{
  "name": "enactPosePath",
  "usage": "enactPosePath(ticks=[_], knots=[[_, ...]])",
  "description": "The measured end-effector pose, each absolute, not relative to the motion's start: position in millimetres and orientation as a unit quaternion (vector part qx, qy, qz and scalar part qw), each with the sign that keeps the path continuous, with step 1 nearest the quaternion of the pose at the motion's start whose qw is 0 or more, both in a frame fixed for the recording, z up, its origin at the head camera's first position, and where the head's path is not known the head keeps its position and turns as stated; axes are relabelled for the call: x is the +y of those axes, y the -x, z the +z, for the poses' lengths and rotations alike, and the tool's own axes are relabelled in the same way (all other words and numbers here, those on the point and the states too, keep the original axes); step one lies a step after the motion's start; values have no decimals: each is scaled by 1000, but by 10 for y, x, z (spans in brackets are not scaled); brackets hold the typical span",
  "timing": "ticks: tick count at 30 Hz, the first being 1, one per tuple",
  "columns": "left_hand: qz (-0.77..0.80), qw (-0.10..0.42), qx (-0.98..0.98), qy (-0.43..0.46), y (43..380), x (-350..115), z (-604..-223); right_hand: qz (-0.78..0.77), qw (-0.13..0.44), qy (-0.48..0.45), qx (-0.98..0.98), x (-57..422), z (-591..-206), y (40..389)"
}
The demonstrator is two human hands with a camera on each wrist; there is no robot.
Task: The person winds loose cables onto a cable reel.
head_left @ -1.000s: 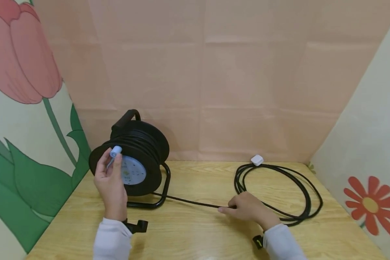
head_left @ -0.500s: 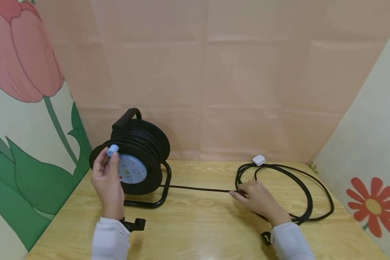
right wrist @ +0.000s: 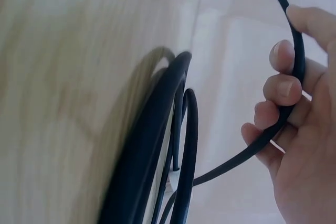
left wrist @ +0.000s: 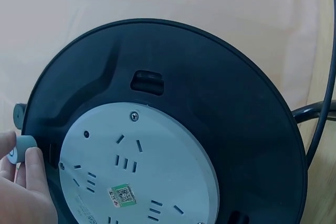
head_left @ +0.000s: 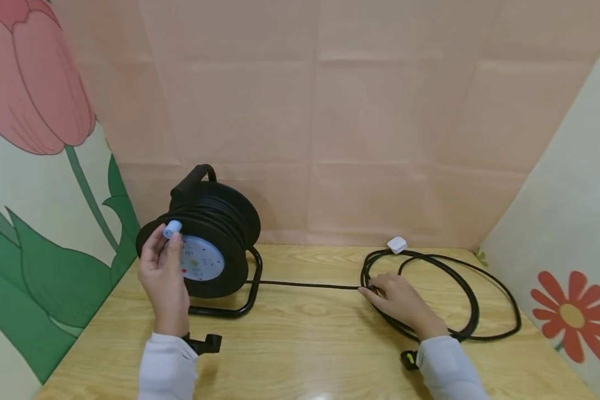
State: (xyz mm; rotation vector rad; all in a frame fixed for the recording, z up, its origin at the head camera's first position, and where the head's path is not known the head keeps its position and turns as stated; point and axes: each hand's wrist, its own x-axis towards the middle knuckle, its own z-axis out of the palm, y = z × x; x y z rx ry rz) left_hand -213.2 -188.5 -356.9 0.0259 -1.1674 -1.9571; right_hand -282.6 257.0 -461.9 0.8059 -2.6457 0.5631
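Observation:
A black cable reel (head_left: 240, 222) with a light blue socket face (head_left: 203, 260) stands on its tube frame at the left. My left hand (head_left: 166, 283) pinches the reel's light blue crank knob (head_left: 172, 228) between thumb and fingers, at the rim of the reel's face. In the left wrist view, the knob (left wrist: 22, 149) sits beside the socket panel (left wrist: 136, 166). My right hand (head_left: 402, 303) holds the black cable (head_left: 305, 285), which runs straight from the reel. In the right wrist view, curled fingers (right wrist: 283, 88) wrap the cable (right wrist: 236, 158).
Loose coils of the same cable (head_left: 472, 300) lie on the wooden table (head_left: 300, 344) around and beyond my right hand. A white plug (head_left: 397, 244) rests at their far side. A pinkish backdrop (head_left: 310, 122) rises behind the table, with flower-patterned panels on both sides.
My right hand has moved away from me and slightly right with the cable, whose run to the reel is now straighter. The knob and left hand have shifted slightly left. One loop spreads farther right.

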Motion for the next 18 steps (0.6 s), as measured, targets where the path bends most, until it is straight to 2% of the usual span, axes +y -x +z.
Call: enactPosePath(ticks=[9, 18], knots=[[-750, 420, -510, -14, 2121, -1862, -3572, 182, 158, -279, -930, 2473, -4614, 2817], [-694, 440, -570, -5, 2116, -1848, -3577, 161, 203, -307, -916, 2389, -4631, 2852]])
